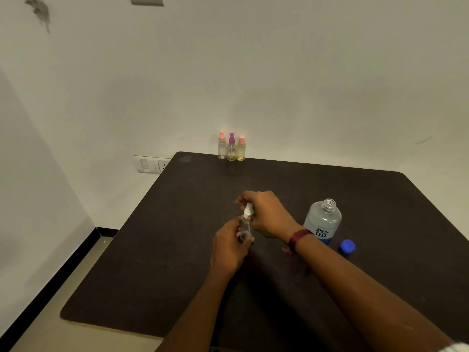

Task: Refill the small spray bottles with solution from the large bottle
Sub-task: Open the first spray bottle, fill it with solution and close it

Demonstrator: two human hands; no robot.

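I'm looking down on a dark worktop (177,250), matte and faintly grainy with rounded corners, set against a pale painted wall (304,85). Near the middle, both hands meet on the small clear bottle (245,228), a slim cylinder of see-through plastic, tilted a little with its rounded base toward me. The left hand (229,246) has its fingers curled round the body from the left. The right hand (266,214) comes in over the top, fingertips pinching the white spray head (248,211). I can't tell whether that head is screwed down or loose, nor how much liquid is inside. A maroon wristband (299,237) sits on the right wrist. Just right of the hands stands the large bottle (323,221), upright, in translucent bluish-grey plastic with rounded shoulders. Its ribbed screw neck is bare and open, and its label reads "re-nu" above a blue band. The blue cap (347,247), chunky and faceted, lies on the worktop just right of it and a little nearer. Along the far edge, against the wall, three more little sprayers stand upright in a tight row. They are a pink-topped bottle (222,146) that looks clear, a purple-topped bottle (231,147) tinted yellowish low down, and a second pink-topped bottle (241,148) that looks yellow. Left of the worktop, a white socket plate (152,164) sits on the wall.
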